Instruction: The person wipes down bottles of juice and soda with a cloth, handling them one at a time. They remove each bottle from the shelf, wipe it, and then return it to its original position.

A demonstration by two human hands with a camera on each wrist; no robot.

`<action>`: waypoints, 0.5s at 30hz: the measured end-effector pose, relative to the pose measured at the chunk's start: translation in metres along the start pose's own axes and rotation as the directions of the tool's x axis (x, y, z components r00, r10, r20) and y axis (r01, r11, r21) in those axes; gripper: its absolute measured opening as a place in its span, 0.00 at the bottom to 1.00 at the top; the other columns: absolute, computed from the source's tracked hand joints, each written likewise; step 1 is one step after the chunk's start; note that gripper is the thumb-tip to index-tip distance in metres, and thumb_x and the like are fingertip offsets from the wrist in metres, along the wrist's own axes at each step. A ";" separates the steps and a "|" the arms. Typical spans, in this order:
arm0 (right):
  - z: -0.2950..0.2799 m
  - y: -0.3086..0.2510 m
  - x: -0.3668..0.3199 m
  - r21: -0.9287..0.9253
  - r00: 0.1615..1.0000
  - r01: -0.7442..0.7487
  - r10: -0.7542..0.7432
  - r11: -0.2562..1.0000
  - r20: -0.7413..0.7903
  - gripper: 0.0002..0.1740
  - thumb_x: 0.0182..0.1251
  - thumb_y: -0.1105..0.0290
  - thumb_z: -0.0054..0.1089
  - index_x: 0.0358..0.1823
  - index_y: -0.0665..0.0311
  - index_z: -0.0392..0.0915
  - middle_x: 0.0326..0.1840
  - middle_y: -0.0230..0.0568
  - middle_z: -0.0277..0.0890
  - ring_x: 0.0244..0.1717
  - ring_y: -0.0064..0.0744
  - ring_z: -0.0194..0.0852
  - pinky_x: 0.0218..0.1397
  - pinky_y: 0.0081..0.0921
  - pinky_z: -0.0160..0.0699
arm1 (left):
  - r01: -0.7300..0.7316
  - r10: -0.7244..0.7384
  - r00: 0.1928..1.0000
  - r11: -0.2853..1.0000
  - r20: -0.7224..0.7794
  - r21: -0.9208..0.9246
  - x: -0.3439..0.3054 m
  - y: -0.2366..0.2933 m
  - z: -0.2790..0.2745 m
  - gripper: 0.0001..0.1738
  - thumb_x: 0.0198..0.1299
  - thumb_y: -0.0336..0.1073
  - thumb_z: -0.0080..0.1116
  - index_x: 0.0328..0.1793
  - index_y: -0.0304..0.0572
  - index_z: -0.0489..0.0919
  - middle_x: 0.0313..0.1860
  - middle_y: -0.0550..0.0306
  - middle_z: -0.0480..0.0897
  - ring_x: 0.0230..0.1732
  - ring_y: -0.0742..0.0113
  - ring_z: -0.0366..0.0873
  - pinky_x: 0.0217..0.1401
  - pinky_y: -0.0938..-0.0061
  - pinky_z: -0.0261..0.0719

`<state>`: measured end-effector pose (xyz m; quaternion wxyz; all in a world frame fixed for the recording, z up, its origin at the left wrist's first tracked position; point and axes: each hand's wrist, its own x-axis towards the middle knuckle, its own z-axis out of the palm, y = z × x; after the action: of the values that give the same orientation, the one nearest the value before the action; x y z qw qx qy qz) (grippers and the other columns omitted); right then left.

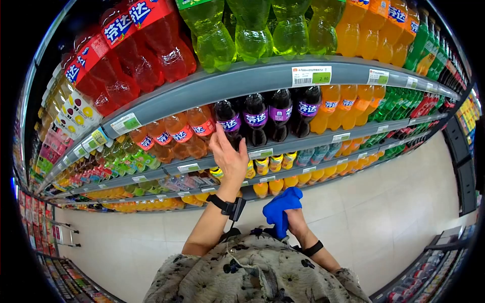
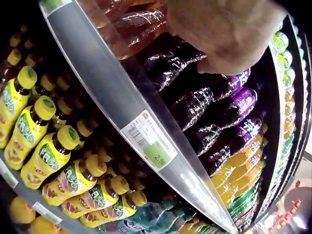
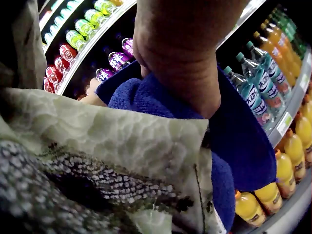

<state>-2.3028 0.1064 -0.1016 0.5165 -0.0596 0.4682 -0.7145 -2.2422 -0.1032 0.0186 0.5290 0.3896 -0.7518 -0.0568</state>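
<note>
My left hand (image 1: 231,160) reaches to the shelf and holds the leftmost dark soda bottle (image 1: 227,120), which has a purple label. Its fingers lie along the bottle's left side and the thumb on the right; the hand hides the lower part. In the left wrist view the hand (image 2: 224,31) overlaps the dark bottles (image 2: 195,105). Similar purple-labelled bottles (image 1: 280,113) stand upright to the right. Low in front of my body, my right hand (image 1: 295,221) grips a bunched blue cloth (image 1: 278,206). In the right wrist view the cloth (image 3: 248,151) hangs around that hand, whose fingers are mostly hidden.
Orange-red soda bottles (image 1: 182,132) stand left of the dark ones, orange bottles (image 1: 331,103) right. A grey shelf edge (image 1: 242,78) with large bottles runs above. Lower shelves carry yellow-labelled bottles (image 2: 48,146) and juice. Pale floor (image 1: 364,202) lies below.
</note>
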 end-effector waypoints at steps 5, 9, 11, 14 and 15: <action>0.000 -0.003 -0.003 0.029 0.998 -0.048 0.047 0.998 0.033 0.13 0.61 0.75 0.54 0.49 0.64 0.71 0.42 0.37 0.75 0.42 0.30 0.76 0.46 0.29 0.78 | -0.058 0.116 0.964 0.970 0.238 -0.236 -0.023 0.011 -0.008 0.37 0.51 0.30 0.64 0.67 0.34 0.61 0.52 0.47 0.69 0.41 0.61 0.72 0.42 0.71 0.73; 0.001 -0.001 -0.001 0.015 0.998 -0.028 0.027 0.999 0.058 0.14 0.61 0.74 0.52 0.50 0.63 0.69 0.43 0.39 0.74 0.43 0.32 0.77 0.45 0.29 0.79 | 0.353 -0.220 0.901 0.872 0.374 -0.339 -0.025 0.030 0.010 0.38 0.52 0.33 0.63 0.67 0.30 0.58 0.58 0.41 0.68 0.37 0.61 0.78 0.38 0.70 0.77; 0.001 0.000 -0.003 0.013 0.999 -0.018 0.017 1.000 0.039 0.15 0.60 0.75 0.51 0.49 0.63 0.69 0.43 0.39 0.74 0.42 0.31 0.77 0.45 0.30 0.79 | 0.367 -0.241 0.895 0.877 0.375 -0.312 -0.019 0.036 0.018 0.40 0.52 0.34 0.63 0.68 0.30 0.56 0.59 0.40 0.68 0.36 0.62 0.79 0.37 0.70 0.77; -0.005 0.006 -0.002 -0.004 0.999 -0.038 0.038 0.999 0.015 0.15 0.60 0.75 0.52 0.49 0.63 0.68 0.42 0.38 0.74 0.42 0.31 0.77 0.46 0.30 0.79 | 0.414 -0.298 0.884 0.858 0.360 -0.305 -0.012 0.042 0.030 0.45 0.51 0.36 0.64 0.70 0.30 0.51 0.59 0.39 0.66 0.33 0.62 0.79 0.37 0.69 0.76; -0.006 0.007 -0.003 -0.001 0.999 -0.039 0.039 0.999 0.012 0.15 0.60 0.75 0.52 0.49 0.63 0.68 0.42 0.38 0.74 0.42 0.31 0.77 0.46 0.30 0.79 | 0.414 -0.297 0.883 0.858 0.364 -0.303 -0.011 0.046 0.034 0.45 0.51 0.36 0.64 0.70 0.30 0.51 0.59 0.39 0.66 0.33 0.62 0.79 0.37 0.69 0.76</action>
<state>-2.3005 0.1124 -0.1088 0.5332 -0.0547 0.4664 -0.7037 -2.2934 -0.0756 0.0184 0.4509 0.4022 -0.7132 -0.3554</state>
